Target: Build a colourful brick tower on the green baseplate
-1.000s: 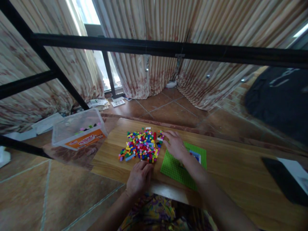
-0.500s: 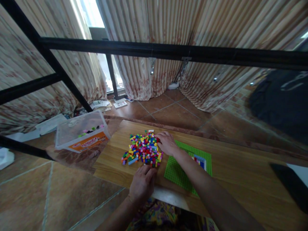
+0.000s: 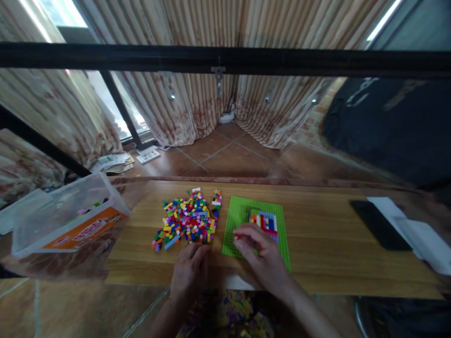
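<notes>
On the wooden desk (image 3: 324, 234), at the right of a loose pile of bricks (image 3: 190, 218), lies a green board (image 3: 232, 211). It is flat, covered with small studs, and looks nearly square, so I cannot name a long axis. It is turned a little: its far edge slopes, with the right end closer to the person.

On the board, to the right of its middle, sits a low brick build (image 3: 264, 220). It shows red, yellow and white pieces at its left, with light blue along the far side, dark blue inside and some purple at the near right. Its near part is covered by the right hand (image 3: 262, 258), so its longer side cannot be told.

This hand points away from the person and to the left. Its grip is pinching a small red brick (image 3: 237, 237) between thumb and fingers, over the left part of the board — whether it touches the board, I cannot tell. The brick is too small and too hidden to show its direction.

The left hand (image 3: 190, 267) is just before the pile, fingers bent — its grip I cannot tell.
</notes>
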Demonstrator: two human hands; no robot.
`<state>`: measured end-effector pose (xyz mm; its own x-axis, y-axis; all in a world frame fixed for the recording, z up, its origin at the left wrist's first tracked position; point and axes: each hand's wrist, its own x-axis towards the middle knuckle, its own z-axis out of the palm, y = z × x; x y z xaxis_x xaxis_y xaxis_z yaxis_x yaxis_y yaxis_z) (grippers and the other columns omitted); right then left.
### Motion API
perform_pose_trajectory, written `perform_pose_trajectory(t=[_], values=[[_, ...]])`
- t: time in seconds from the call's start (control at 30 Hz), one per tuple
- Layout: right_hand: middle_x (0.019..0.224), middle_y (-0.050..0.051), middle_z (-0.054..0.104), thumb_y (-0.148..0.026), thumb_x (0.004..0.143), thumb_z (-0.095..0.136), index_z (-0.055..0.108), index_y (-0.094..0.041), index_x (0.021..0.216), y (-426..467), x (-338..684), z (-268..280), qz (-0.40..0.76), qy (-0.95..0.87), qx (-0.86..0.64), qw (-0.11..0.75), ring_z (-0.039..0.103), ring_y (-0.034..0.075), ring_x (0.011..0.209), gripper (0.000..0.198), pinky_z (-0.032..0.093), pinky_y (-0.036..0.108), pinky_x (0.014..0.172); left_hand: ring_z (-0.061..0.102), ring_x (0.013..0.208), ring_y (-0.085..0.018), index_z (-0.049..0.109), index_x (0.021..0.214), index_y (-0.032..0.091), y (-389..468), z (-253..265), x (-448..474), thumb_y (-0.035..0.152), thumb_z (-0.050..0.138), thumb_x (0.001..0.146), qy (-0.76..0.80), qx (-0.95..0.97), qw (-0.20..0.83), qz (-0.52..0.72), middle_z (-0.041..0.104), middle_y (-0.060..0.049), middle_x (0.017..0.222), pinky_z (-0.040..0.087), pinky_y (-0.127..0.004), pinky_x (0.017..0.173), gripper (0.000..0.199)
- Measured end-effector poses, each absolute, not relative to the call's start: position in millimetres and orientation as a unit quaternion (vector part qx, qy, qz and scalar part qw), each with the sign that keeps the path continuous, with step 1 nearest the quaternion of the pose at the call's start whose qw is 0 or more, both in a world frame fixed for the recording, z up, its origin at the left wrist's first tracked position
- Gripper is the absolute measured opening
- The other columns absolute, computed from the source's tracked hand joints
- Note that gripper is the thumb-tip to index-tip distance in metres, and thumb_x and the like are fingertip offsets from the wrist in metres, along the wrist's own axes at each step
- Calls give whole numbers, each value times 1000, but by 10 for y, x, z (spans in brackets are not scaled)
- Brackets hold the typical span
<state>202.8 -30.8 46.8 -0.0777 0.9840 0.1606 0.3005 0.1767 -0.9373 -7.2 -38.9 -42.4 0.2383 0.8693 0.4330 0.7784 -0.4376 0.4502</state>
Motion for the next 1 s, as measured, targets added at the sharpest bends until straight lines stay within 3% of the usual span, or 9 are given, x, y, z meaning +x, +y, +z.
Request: perform_pose_trajectory(t=[0.1, 0.23, 0.33, 0.47, 0.57, 0.73, 1.0], values=[[69, -1, 59, -47, 93, 51, 65, -23, 89, -644, 2252, 325, 463, -506, -575, 447, 58, 14, 64, 29, 48, 25, 62, 64, 86, -19, 64, 99, 21, -367, -445, -93, 17, 49, 93, 514, 790, 60, 327, 68, -6, 93, 53, -32, 77, 16], [61, -1, 56, -56, 89, 52, 62, -20, 75, -827, 2596, 94, 442, -393, -659, 465, 54, 15, 57, 40, 44, 25, 55, 65, 85, -19, 64, 99, 21, -348, -431, -98, 17, 50, 93, 507, 794, 35, 332, 68, -7, 93, 53, -32, 77, 16], [64, 2, 61, -54, 88, 53, 67, -18, 88, -791, 2797, -3, 390, -397, -701, 445, 58, 17, 59, 39, 46, 27, 56, 65, 84, -19, 64, 98, 20, -343, -410, -89, 18, 49, 93, 507, 797, 24, 328, 68, -7, 92, 53, -31, 76, 16], [94, 8, 72, -41, 91, 50, 70, -21, 104, -565, 2909, 37, 271, -510, -698, 423, 66, 22, 81, 32, 52, 32, 73, 65, 80, -18, 65, 96, 20, -338, -393, -81, 19, 48, 94, 505, 799, 12, 326, 68, -6, 90, 53, -30, 73, 17], [97, 8, 72, -33, 92, 48, 71, -21, 102, -325, 2912, 111, 206, -579, -679, 402, 67, 22, 89, 28, 51, 34, 80, 65, 79, -18, 65, 95, 19, -332, -389, -81, 19, 48, 94, 504, 800, 9, 324, 69, -6, 90, 53, -30, 72, 17], [91, 6, 71, -27, 92, 50, 72, -22, 91, 0, 2922, 66, 129, -639, -672, 350, 65, 21, 83, 22, 50, 33, 78, 66, 80, -18, 66, 95, 19, -326, -412, -88, 20, 49, 94, 505, 799, 13, 326, 69, -6, 90, 53, -29, 73, 17], [84, 4, 66, -29, 86, 59, 71, -23, 80, 136, 3007, -52, 127, -632, -670, 367, 63, 19, 81, 14, 49, 33, 78, 66, 81, -18, 66, 96, 19, -336, -416, -92, 19, 50, 93, 509, 797, 14, 324, 69, -6, 91, 54, -30, 73, 17]])
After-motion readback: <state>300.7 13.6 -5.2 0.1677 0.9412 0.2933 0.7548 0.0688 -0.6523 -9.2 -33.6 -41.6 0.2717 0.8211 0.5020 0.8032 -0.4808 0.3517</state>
